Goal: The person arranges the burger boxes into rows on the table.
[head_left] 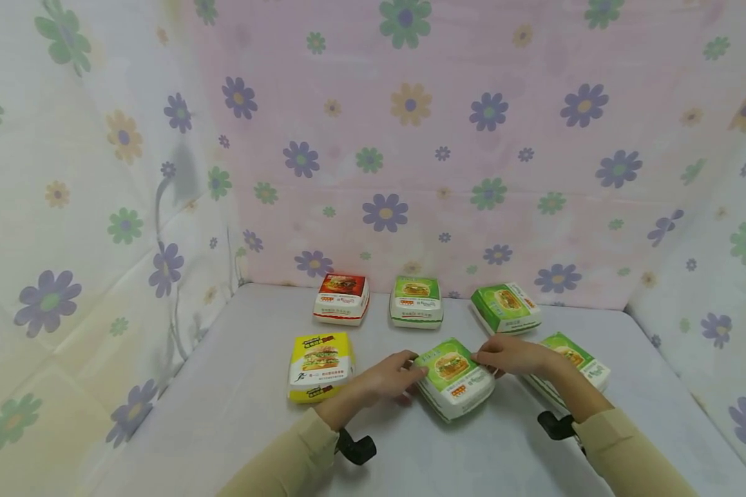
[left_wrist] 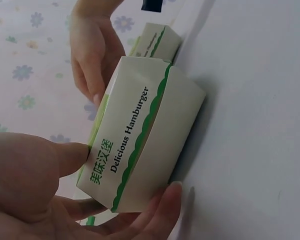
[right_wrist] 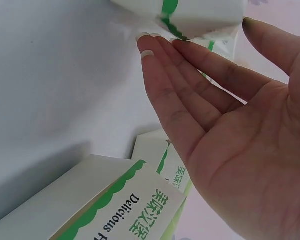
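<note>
Between my hands is a green-and-white hamburger box [head_left: 454, 383], turned at an angle, close over the table. My left hand [head_left: 385, 379] grips its left corner. In the left wrist view the thumb [left_wrist: 72, 159] presses the top edge and the fingers reach round the side of the hamburger box [left_wrist: 140, 135]. My right hand [head_left: 516, 355] pinches the opposite corner. Its thumb [right_wrist: 270, 45] and fingertips meet that corner in the right wrist view, the fingers fairly straight. Just beyond the right hand lies another green hamburger box [head_left: 587, 366], partly hidden by the wrist.
A yellow hamburger box [head_left: 320, 369] sits left of the left hand. Along the back stand a red box [head_left: 342, 300], a green box [head_left: 416, 304] and a tilted green box [head_left: 506, 308]. Flowered cloth [head_left: 348, 172] walls in the white table [head_left: 224, 400].
</note>
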The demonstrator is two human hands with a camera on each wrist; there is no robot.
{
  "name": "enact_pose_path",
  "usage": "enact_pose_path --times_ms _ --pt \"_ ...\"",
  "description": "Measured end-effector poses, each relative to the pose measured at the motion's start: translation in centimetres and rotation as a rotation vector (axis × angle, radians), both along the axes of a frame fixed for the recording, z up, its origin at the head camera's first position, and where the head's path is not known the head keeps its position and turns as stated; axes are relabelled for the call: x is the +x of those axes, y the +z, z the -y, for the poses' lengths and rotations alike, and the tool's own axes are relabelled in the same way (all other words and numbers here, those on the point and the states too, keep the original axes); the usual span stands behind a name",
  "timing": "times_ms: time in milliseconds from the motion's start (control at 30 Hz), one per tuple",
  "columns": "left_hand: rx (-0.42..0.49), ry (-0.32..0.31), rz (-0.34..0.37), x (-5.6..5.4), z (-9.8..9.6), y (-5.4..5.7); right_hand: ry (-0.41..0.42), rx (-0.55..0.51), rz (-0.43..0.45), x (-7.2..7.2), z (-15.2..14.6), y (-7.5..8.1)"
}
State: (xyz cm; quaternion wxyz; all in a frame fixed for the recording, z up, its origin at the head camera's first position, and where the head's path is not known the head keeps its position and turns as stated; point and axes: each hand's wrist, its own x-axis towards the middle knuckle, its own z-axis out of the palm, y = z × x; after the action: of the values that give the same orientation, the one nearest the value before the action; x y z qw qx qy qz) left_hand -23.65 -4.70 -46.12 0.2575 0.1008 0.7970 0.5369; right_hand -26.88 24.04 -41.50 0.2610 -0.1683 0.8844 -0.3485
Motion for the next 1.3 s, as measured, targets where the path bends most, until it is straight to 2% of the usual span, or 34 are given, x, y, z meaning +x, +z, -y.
enact_pose_path --times_ms 133,333,600,900,1100,1300 --pt "0.024 0.004 0.001 -0.4 0.1 0.2 0.049 -0.016 -0.007 0.2 -0.1 -0.2" --pt "0.034 0.003 0.003 -0.7 0.2 0.4 0.059 -0.039 -0.001 0.7 -0.2 -0.2" --pt "0.003 0.040 -0.023 0.1 0.1 0.2 -0.019 -0.049 0.039 0.8 0.1 0.0" --pt "0.011 0.065 -0.026 0.7 -0.6 -0.5 -0.072 -0.061 0.059 0.8 0.7 -0.4" --pt "0.086 0.071 -0.024 0.4 -0.5 -0.6 -0.075 -0.094 0.080 1.1 0.7 -0.4" --pt "0.063 0.072 -0.062 -0.2 0.0 -0.5 -0.036 -0.109 0.100 1.4 0.8 -0.3"
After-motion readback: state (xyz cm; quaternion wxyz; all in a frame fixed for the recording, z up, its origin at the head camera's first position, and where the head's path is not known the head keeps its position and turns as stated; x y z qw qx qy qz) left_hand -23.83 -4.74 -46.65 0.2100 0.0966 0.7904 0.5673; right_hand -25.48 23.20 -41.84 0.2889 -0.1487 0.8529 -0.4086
